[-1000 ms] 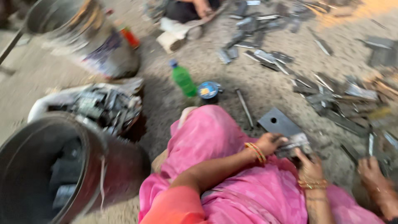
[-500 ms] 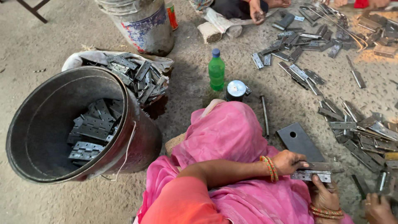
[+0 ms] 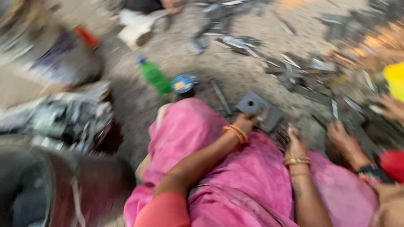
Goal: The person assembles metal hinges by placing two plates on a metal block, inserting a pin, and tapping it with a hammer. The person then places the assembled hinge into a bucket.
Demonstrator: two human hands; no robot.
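Metal plate (image 3: 257, 110) sits right by the left hand (image 3: 246, 123); right hand (image 3: 296, 142) nearby, grips too blurry to tell.

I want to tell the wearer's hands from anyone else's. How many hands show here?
4. The left hand touches the grey metal plate; the right hand is beside it. Another person's hands are at the right. Blur may hide more.

Gritty grey ground (image 3: 235, 71), daylit, strewn with scrap.
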